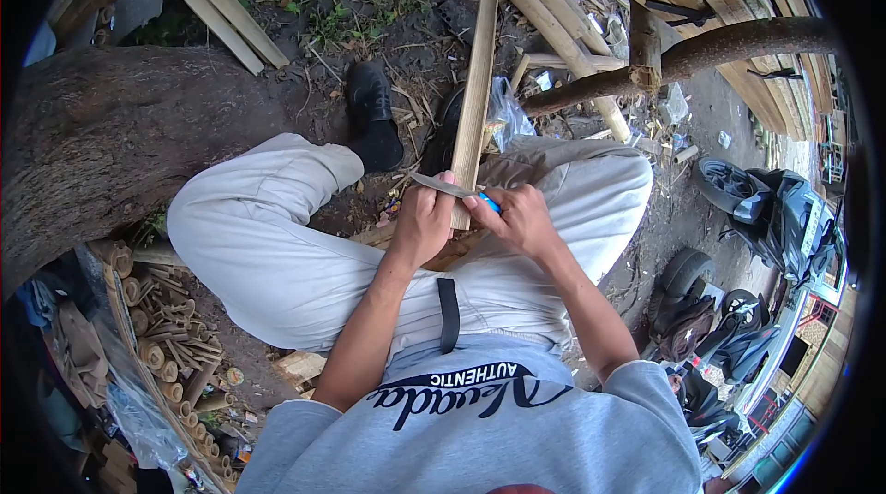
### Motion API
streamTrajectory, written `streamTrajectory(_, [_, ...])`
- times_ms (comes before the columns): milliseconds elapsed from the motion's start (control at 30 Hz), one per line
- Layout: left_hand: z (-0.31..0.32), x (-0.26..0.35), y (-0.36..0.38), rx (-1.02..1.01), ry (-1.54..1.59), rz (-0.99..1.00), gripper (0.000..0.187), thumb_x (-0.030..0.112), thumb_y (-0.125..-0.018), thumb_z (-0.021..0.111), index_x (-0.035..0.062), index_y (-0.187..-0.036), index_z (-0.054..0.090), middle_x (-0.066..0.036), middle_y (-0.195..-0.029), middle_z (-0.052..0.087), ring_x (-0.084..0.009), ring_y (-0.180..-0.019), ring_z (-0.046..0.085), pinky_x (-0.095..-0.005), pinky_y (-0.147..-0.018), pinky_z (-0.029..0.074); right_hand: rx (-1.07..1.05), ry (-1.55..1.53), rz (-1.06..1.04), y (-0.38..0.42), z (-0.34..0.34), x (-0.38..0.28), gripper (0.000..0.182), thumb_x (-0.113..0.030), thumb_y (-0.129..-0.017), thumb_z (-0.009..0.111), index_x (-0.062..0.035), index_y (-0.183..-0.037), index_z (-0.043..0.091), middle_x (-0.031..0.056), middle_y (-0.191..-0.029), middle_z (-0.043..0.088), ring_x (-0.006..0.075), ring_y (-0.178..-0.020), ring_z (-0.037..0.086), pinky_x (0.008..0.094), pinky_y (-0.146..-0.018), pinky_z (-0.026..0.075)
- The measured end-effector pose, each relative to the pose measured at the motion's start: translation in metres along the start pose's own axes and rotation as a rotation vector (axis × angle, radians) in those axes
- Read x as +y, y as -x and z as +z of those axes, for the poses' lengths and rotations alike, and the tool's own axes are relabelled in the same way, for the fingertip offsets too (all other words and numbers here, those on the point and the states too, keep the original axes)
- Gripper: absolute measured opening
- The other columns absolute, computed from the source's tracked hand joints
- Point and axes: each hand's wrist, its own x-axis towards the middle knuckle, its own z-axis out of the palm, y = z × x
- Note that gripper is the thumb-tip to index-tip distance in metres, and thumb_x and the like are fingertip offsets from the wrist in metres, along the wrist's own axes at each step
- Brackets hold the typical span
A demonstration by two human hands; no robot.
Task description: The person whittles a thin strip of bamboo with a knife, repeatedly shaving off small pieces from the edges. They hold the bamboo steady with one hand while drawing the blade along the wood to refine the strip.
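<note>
A long bamboo strip (478,79) runs from the top of the view down between my knees, its near end between my hands. My right hand (521,217) is closed round the blue handle of a knife (445,186). The knife's blade lies across the strip and points left. On the strip's left side my left hand (425,222) is closed, with its thumb near the blade; the fingers beneath are partly hidden. Both hands are close together above my lap.
A thick tree trunk (120,125) lies at the left. Cut bamboo pieces (180,337) are stacked at the lower left. A branch (701,51) crosses the upper right, near more bamboo strips. Motorcycles (775,208) stand at the right.
</note>
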Motion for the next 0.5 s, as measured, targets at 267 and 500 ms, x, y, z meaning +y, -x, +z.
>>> streamTrajectory(267, [-0.002,-0.012,-0.002,0.113,-0.338,0.316,0.037,0.001,-0.081,0.064,-0.0077,-0.116,0.055,-0.022,-0.093,0.062,-0.0386,-0.078,0.064,-0.0443,-0.067,0.052,0.089,-0.253,0.038,-0.008,0.009,-0.009,0.052,-0.046,-0.097,0.058,-0.0030,-0.070,0.065,0.0225,-0.059,0.057,0.0439,-0.059,0.058,0.0496,-0.056,0.047])
streamTrajectory(500, [-0.001,0.025,-0.001,-0.053,0.358,-0.357,0.051,0.044,-0.107,0.038,-0.0007,-0.095,0.061,-0.001,-0.064,0.053,-0.0100,-0.047,0.052,-0.0264,-0.039,0.041,0.182,-0.117,0.081,-0.012,-0.002,0.018,0.056,-0.048,-0.100,0.053,-0.0024,-0.069,0.063,0.0223,-0.056,0.055,0.0438,-0.057,0.058,0.0491,-0.055,0.046])
